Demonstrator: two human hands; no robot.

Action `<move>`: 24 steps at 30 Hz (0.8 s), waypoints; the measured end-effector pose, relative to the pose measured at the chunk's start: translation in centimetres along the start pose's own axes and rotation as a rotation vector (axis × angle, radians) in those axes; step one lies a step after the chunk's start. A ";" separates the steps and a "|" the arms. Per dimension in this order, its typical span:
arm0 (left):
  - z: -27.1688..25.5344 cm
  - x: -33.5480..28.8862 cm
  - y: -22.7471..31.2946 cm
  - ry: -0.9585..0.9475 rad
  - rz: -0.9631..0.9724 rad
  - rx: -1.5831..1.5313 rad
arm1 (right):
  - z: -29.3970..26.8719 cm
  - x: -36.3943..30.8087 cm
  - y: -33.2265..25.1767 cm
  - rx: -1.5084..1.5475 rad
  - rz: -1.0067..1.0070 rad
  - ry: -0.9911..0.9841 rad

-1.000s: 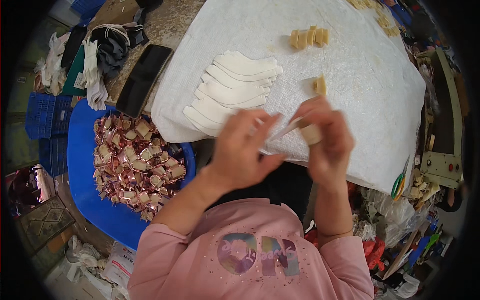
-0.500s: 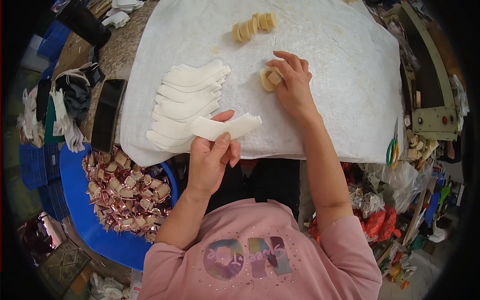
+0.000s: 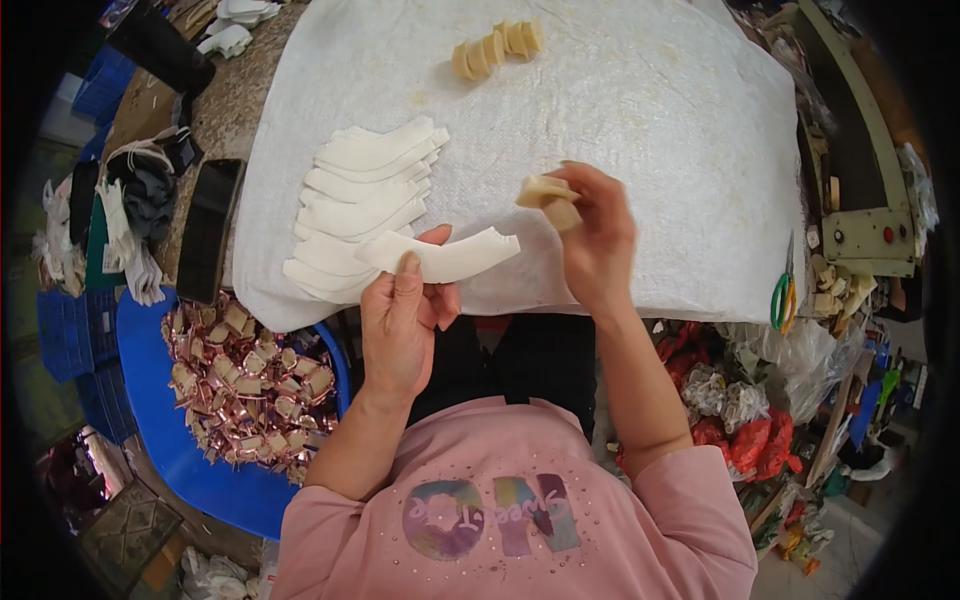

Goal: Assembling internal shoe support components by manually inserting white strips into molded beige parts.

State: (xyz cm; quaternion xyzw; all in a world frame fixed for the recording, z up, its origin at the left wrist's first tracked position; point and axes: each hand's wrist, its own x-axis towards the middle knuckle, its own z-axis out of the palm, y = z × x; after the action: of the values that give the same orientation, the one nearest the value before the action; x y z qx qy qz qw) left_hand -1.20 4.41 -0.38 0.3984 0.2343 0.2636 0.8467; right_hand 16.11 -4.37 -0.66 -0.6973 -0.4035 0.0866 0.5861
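A cluttered workshop desk (image 3: 225,110), stone-topped and draped with a coarse white woven sheet (image 3: 650,150), fills the view from above a seated person in a pink top. Nearest, below the desk's left edge, a blue tub (image 3: 170,450) brims with glossy copper-pink folded pieces (image 3: 245,385), small and crinkled like foil. The left hand (image 3: 400,320) pinches a curved white strip (image 3: 440,257) between thumb and fingers, holding it level just above the sheet's near edge; the strip looks thin, matte and flexible, notched at its far end. The right hand (image 3: 595,235), raised beside it, grips a small tan piece (image 3: 548,195) in its fingertips, pale and rounded, perhaps foam or leather, though the material cannot be told. Behind the strip lies a fanned stack (image 3: 365,205) of like white strips, overlapping like roof tiles. A black phone (image 3: 210,230) lies on bare desk to the left, with a heap of cloth scraps (image 3: 130,220) beyond it. Green-handled scissors (image 3: 783,295) hang off the right edge by a grey machine (image 3: 860,190). Farthest, a row of tan pieces (image 3: 497,48) stands on the sheet. Judged from here, the limp strip could sag or slip from its one-ended pinch, and a careless sweep of either hand might scatter the loose stack or nudge strips off the near edge into the tub.
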 end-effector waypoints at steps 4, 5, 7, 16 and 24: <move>0.7 -0.7 -0.2 0.121 0.080 0.080 | -0.1 -2.1 -5.1 0.271 -0.130 -0.055; 1.5 -0.7 0.0 0.117 0.079 0.077 | 0.3 -2.6 -5.6 0.276 -0.204 -0.066; 2.9 -0.9 0.5 0.131 0.088 -0.016 | 1.1 -3.4 -5.3 0.224 -0.303 -0.063; 2.9 -2.0 0.6 0.034 0.050 0.026 | 2.0 -3.6 -3.7 0.122 -0.593 0.009; 3.9 -2.4 0.5 0.080 0.133 0.191 | 2.1 -3.6 -3.7 0.046 -0.591 -0.007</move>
State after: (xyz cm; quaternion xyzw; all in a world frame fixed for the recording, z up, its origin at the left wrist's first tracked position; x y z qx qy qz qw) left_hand -0.77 0.98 2.76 0.4813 0.2650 0.3112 0.7754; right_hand 10.80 -5.29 0.72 -0.5360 -0.5889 -0.0765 0.6001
